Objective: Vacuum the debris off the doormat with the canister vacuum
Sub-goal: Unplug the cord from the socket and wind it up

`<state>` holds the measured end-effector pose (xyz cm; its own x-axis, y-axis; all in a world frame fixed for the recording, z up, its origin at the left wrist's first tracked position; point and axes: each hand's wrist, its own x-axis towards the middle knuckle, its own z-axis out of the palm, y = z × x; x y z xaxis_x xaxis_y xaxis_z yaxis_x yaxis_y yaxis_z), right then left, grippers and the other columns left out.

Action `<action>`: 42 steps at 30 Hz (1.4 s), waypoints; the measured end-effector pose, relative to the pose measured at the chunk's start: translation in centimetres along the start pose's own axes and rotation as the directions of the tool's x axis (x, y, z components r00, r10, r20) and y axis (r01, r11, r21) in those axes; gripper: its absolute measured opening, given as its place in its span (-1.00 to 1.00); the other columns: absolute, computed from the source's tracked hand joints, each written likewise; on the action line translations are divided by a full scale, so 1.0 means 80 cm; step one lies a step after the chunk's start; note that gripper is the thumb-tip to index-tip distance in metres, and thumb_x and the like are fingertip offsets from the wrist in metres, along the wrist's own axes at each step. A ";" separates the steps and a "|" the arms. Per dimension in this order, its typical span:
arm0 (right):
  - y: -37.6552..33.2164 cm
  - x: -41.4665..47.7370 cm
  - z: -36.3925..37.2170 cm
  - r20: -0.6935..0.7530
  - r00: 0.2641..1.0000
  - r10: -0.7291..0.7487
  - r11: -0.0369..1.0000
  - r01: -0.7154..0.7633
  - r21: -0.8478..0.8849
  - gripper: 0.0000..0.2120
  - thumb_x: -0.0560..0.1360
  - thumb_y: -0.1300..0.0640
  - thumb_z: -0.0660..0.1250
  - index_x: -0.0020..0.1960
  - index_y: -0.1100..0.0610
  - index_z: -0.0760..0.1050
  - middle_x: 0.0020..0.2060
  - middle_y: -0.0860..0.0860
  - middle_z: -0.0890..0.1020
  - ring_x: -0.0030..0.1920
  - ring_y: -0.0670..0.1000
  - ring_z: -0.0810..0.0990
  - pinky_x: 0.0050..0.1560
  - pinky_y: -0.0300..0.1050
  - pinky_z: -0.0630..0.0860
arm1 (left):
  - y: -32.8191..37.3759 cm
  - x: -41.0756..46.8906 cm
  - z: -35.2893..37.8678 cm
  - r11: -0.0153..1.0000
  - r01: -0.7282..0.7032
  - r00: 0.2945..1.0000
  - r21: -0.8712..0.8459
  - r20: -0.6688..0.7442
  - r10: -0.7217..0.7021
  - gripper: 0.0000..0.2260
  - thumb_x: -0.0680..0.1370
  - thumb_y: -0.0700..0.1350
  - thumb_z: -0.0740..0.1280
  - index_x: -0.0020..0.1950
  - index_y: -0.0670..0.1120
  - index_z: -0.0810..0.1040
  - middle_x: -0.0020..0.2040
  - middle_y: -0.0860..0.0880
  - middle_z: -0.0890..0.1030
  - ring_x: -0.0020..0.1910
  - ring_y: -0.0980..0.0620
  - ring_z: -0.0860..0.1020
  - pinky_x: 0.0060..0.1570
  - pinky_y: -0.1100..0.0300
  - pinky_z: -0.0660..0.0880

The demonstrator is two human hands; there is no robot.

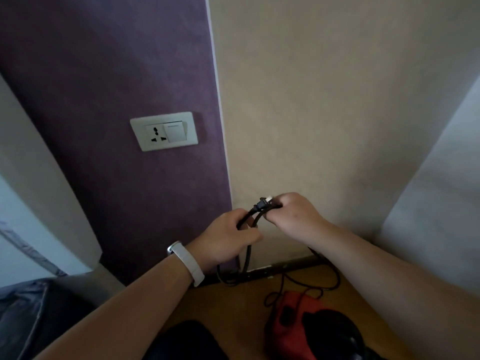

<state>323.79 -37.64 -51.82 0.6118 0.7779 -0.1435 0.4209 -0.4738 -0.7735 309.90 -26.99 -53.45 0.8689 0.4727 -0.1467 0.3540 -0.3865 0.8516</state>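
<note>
Both hands hold the vacuum's black power cord [248, 253] in front of the wall. My right hand [293, 214] grips the plug [265, 202] end, its pins pointing left. My left hand [228, 237], with a white wristband, pinches the cord just below the plug. The cord hangs in loops to the floor and runs to the red and black canister vacuum [306, 326] at the bottom right. A white wall socket [164, 131] with a switch sits on the purple wall, up and left of my hands. No doormat is in view.
A dark skirting board [272, 271] runs along the beige wall's foot above a wooden floor [233, 302]. A dark object [187, 339] lies at the bottom centre. Grey-blue fabric [23, 307] fills the lower left corner.
</note>
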 end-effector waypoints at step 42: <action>0.084 -0.035 -0.068 0.129 0.975 -0.180 0.968 0.199 -0.153 -0.66 0.57 -0.13 0.29 -0.20 0.12 0.50 -0.36 0.01 0.49 -0.38 -0.08 0.44 -0.34 -0.18 0.37 | 0.085 0.093 0.038 0.577 0.008 0.979 -0.817 -0.110 -0.169 -0.79 0.70 -0.08 0.20 0.08 -0.16 0.57 -0.47 0.06 0.33 -0.56 0.14 0.30 -0.52 0.28 0.29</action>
<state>328.59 -45.25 -53.24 0.4348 0.8969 -0.0804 0.6312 -0.3672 -0.6832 319.83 -28.49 -50.28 0.7532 0.6152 -0.2327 -0.0711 0.4278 0.9011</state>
